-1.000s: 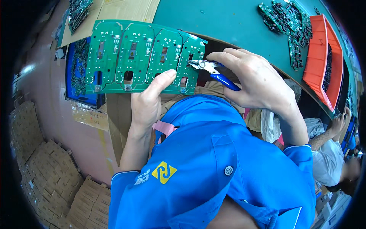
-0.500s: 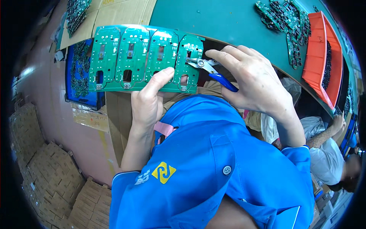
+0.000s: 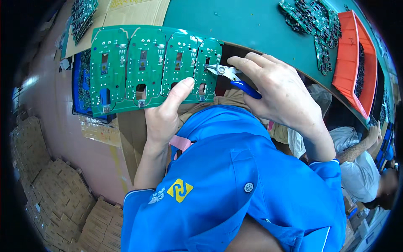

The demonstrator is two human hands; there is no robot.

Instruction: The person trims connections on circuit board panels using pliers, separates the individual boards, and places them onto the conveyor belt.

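Note:
My left hand (image 3: 164,113) holds a long green circuit board panel (image 3: 142,67) of several joined boards, thumb pressed on its lower right part. My right hand (image 3: 281,94) grips small blue-handled cutters (image 3: 230,74); their metal jaws touch the right edge of the rightmost board. The panel is held in the air over my lap, just in front of the edge of the green table (image 3: 235,21).
An orange tray (image 3: 348,63) stands at the table's right end, with loose green boards (image 3: 312,21) beside it. A blue bin of boards (image 3: 82,92) and cardboard sit on the left. Stacked cartons (image 3: 54,201) cover the floor. Another person (image 3: 361,168) sits at right.
The panel has shifted slightly left and up with my left hand. The cutters stay at the rightmost board's edge.

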